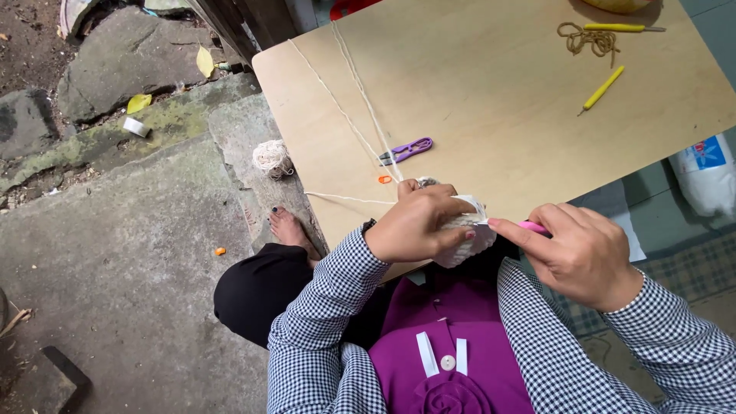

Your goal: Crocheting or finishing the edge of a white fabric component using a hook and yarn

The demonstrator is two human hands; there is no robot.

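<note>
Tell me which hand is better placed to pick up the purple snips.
Left. The left hand lies just below the purple snips; the right hand sits farther off, gripping a pink-handled crochet hook.

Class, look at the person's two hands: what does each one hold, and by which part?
The left hand grips the cream crocheted piece around its upper edge. The right hand holds a pink-handled crochet hook by the handle.

A white plastic package with a blue and red label is lying on the floor at about three o'clock, just beside the right edge of the wooden table and partly cut off by the frame. A small white roll of tape is resting on the stone ground at ten o'clock.
</note>
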